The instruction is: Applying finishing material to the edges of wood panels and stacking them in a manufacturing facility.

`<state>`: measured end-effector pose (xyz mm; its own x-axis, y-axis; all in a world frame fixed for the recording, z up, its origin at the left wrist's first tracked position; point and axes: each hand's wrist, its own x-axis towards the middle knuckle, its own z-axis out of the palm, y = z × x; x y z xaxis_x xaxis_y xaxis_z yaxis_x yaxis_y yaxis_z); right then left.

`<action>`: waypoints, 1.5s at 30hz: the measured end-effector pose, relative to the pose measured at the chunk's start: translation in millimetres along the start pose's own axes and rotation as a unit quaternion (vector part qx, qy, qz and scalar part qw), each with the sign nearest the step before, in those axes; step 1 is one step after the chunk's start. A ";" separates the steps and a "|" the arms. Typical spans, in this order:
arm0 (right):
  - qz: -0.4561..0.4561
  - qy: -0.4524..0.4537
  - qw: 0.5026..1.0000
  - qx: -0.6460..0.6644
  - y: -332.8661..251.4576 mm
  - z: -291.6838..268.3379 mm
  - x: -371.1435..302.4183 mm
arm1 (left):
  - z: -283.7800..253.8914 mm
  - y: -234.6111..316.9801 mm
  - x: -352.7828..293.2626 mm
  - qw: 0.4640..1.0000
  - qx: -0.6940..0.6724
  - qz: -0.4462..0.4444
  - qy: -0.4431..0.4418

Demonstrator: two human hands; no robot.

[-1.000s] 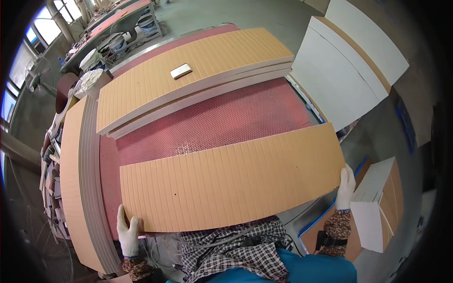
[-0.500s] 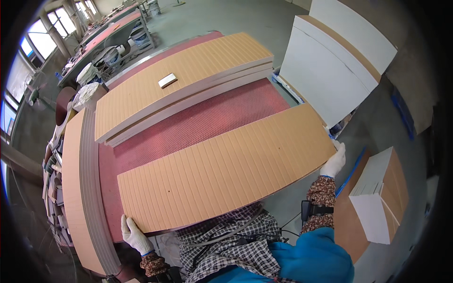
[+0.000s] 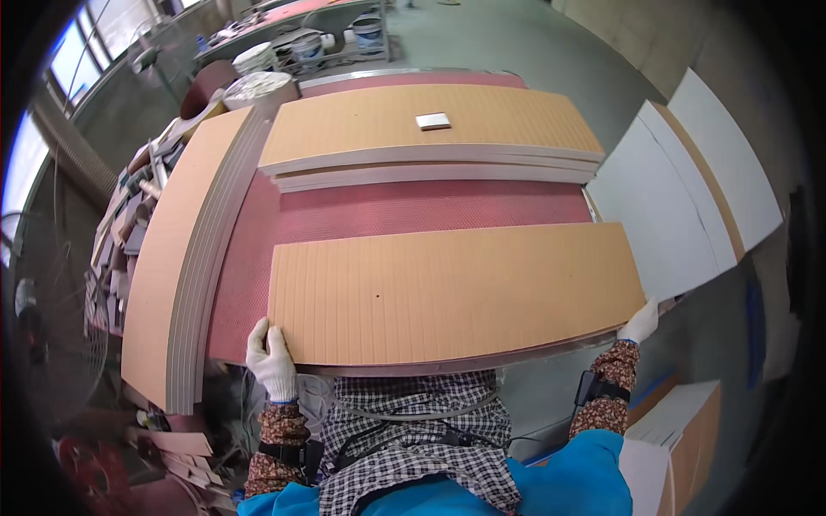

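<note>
A tan panel with narrow grooves across it (image 3: 456,292) lies along the near edge of a red-topped table (image 3: 344,211). My left hand (image 3: 272,361), in a white glove, grips its near left corner, with fingers and thumb at the edge. At the near right corner my right hand (image 3: 639,323), gloved too, is closed round the edge, its fingertips partly hidden. Farther back, a stack of similar grooved panels (image 3: 430,155) with pale edges rests on the table. A small whitish block (image 3: 433,121) sits on top of that stack.
Another stack of boards (image 3: 185,258) runs along the table's left side. White panels (image 3: 671,189) lean beyond the right end. White-and-brown boards (image 3: 680,447) stand low at right. Offcuts (image 3: 129,224) and a fan (image 3: 64,327) are at left; buckets (image 3: 368,33) stand far back.
The view has swung left and levelled, so the table now lies nearly straight across. Both hands keep hold of the near panel's corners, and it lies squarer to the near edge.
</note>
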<state>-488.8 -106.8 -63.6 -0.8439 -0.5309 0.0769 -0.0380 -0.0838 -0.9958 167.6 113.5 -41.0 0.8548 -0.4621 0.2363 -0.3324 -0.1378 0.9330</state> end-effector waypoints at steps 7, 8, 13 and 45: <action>-0.071 -0.053 0.978 -0.187 9.0 -27.6 31.2 | 2.3 16.3 -6.9 0.996 -0.061 -0.033 -0.057; -0.074 -0.058 0.979 -0.183 -2.9 -19.6 24.8 | 0.3 18.2 -6.8 0.997 -0.054 -0.028 -0.057; -0.271 -0.111 0.829 -0.477 -90.8 47.6 -16.4 | 1.5 8.7 -6.9 0.999 -0.015 -0.008 -0.037; -0.418 -0.538 0.581 -0.445 -209.5 335.0 -242.2 | -6.0 20.4 -10.1 0.998 0.029 0.043 -0.022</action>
<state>-97.2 -243.2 143.3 0.4742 -0.8782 0.0632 -0.8596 -0.4773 -0.1823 154.6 120.6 -22.8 0.8039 -0.5123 0.3022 -0.4277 -0.1449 0.8922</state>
